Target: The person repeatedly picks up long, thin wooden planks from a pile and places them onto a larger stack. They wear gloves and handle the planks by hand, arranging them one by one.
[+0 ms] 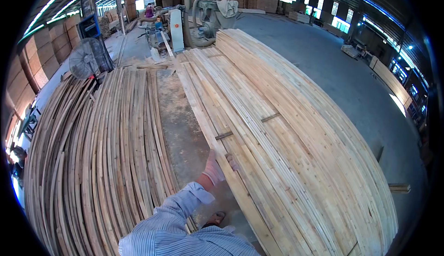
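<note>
My left hand (214,169), in a pale pinkish glove, is closed round the edges of a long narrow wooden board (203,124). Its thumb lies on the near-left side and the fingertips curl over the right side. The board stretches from the machine area at the far end down to the lower edge of the view. It lies along the left side of a wide stack of pale planed boards (296,131). My right hand is out of view.
A stack of rough wooden strips (101,154) fills the left, with a sawdust-strewn floor gap (173,103) between the stacks. Short cross sticks (270,117) lie on the planed boards. Ahead stand a woodworking machine (210,20), a pedestal fan (85,58) and a distant person (149,12).
</note>
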Demonstrator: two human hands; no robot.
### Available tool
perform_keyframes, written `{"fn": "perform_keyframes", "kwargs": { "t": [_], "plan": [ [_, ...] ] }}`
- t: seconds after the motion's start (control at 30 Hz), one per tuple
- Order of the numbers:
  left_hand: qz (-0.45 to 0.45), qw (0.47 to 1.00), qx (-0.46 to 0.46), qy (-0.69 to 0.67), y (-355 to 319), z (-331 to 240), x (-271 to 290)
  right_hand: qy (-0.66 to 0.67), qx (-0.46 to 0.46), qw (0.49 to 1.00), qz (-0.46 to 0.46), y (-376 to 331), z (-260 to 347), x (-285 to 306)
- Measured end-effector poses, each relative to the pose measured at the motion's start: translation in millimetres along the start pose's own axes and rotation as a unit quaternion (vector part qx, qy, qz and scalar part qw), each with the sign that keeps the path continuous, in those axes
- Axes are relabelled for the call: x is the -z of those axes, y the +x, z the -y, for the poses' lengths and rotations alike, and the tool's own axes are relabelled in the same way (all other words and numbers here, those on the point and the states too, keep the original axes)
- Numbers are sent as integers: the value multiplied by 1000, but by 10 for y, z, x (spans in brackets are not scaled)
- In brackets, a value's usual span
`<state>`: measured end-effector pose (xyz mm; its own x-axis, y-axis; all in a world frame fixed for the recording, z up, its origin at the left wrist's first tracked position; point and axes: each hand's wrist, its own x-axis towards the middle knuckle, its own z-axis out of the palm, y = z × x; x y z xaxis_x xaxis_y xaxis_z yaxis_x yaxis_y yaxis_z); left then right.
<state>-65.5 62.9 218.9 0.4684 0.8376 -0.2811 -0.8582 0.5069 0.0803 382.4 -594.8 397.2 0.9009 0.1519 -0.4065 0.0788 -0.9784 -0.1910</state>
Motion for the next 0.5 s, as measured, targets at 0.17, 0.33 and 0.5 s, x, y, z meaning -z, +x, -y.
{"fn": "perform_keyframes", "kwargs": {
  "t": [0.17,0.33,0.5],
  "plan": [
    [-117,983,-73,122,386,-637,-29,-92,-18,995,23,-154,728,-340],
    [-111,980,-74,149,502,-774,228,-204,232,949,-53,540,638,-1609],
    [-36,967,168,189,187,357,1076,-190,251,949,31,-6,1796,-1957]
  ]
}}
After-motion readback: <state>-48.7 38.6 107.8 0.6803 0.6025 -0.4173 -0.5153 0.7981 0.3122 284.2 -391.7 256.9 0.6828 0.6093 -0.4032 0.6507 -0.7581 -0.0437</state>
